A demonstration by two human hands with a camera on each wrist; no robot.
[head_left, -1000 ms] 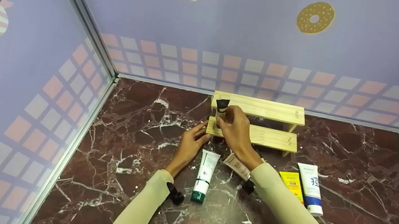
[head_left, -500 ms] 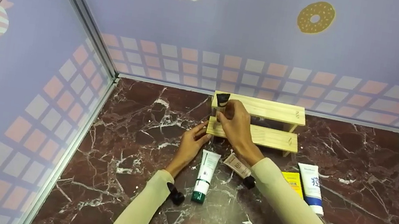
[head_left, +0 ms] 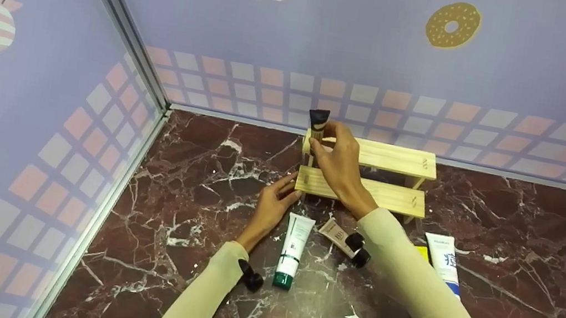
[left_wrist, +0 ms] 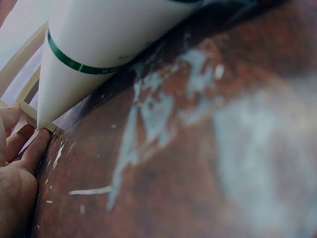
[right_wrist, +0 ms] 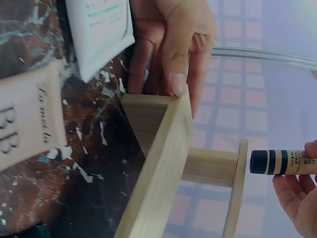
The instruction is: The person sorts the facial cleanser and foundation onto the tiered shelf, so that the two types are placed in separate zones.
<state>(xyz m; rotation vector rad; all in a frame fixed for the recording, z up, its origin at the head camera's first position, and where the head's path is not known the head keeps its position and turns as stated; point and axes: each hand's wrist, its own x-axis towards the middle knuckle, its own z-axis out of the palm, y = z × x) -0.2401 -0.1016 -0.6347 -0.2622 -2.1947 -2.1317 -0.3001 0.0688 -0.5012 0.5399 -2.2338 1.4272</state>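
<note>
My right hand (head_left: 339, 156) pinches a small cosmetic tube (right_wrist: 285, 162), tan with black bands, upright with its black crimped end on top. Its dark cap points down, close over the left end of the upper tier of a two-step wooden rack (head_left: 389, 197); a narrow gap shows in the right wrist view. At the left end of the lower tier, my left hand (head_left: 270, 207) holds the rack, thumb at the board's corner and fingers along the side. A white tube with a green cap (head_left: 294, 250) lies just right of that hand.
A beige BB cream tube (head_left: 341, 239) lies in front of the rack. Farther right are a yellow package (head_left: 422, 251), mostly hidden by the right sleeve, and a white-and-blue tube (head_left: 442, 256). Patterned wall panels (head_left: 280, 29) stand behind and left of the marbled tabletop (head_left: 188, 195).
My right hand has lifted the small tube up and back, from over the lower tier to the upper tier's left end. The left hand stays at the rack.
</note>
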